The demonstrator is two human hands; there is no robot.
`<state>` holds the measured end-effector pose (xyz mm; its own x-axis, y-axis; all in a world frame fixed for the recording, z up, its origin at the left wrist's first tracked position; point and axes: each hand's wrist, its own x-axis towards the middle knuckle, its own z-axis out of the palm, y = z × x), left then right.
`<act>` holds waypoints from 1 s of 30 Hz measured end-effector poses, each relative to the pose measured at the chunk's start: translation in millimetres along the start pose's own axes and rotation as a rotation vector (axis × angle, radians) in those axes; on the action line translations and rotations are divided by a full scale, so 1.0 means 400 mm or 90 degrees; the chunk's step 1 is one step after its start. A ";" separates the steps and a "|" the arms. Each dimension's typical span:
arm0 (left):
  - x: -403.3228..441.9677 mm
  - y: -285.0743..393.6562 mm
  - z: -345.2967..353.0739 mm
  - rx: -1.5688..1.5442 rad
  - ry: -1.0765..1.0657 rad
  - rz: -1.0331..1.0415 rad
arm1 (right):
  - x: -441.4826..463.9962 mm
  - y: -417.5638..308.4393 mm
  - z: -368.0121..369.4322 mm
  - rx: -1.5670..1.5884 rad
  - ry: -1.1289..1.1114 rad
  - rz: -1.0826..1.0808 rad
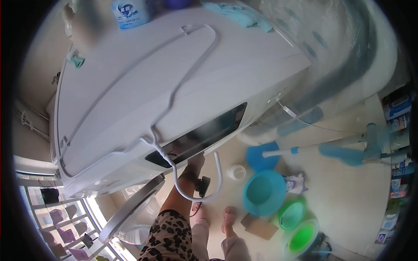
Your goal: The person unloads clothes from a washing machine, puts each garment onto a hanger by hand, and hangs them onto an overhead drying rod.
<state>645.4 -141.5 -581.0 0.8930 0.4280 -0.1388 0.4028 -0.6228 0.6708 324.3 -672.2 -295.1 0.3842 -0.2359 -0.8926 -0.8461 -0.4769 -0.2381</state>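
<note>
My left hand (196,162) reaches up from below, beside the lower edge of a dark display panel (213,132) on a white washing machine (130,91). Its fingers are mostly hidden, and whether they touch the panel I cannot tell. A leopard-print sleeve and a strapped wrist device (201,186) show on that arm. A white clothes hanger (172,99) lies across the machine's top, with its hook hanging past the front edge in front of my forearm. Below the panel, the round door (130,209) of the machine stands swung out. My right hand is out of view.
A blue-and-white detergent pack (130,14) and light blue cloth (238,15) lie at the top's far side. On the floor stand a blue basin (264,192), green basins (292,215) and a white cup (236,172). A white cable (305,122) runs right.
</note>
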 end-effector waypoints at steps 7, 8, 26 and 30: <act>-0.312 0.264 -0.397 -0.151 0.179 0.199 | -0.115 0.078 0.015 0.095 -0.015 -0.029; -0.359 0.276 -0.432 -0.149 0.178 0.176 | -0.124 0.082 0.010 0.122 -0.025 -0.043; -0.910 0.945 -1.059 -0.527 0.181 0.258 | -0.340 -0.567 -0.055 -0.107 -0.138 -1.085; -1.004 1.093 -1.113 -0.621 0.152 0.301 | -0.520 -0.694 0.000 -0.025 -0.206 -1.146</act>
<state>373.5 -294.1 92.2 0.8110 0.4638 0.3567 -0.3931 -0.0196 0.9193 479.3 -490.7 -43.5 0.6295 0.6791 0.3775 0.4775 0.0452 -0.8775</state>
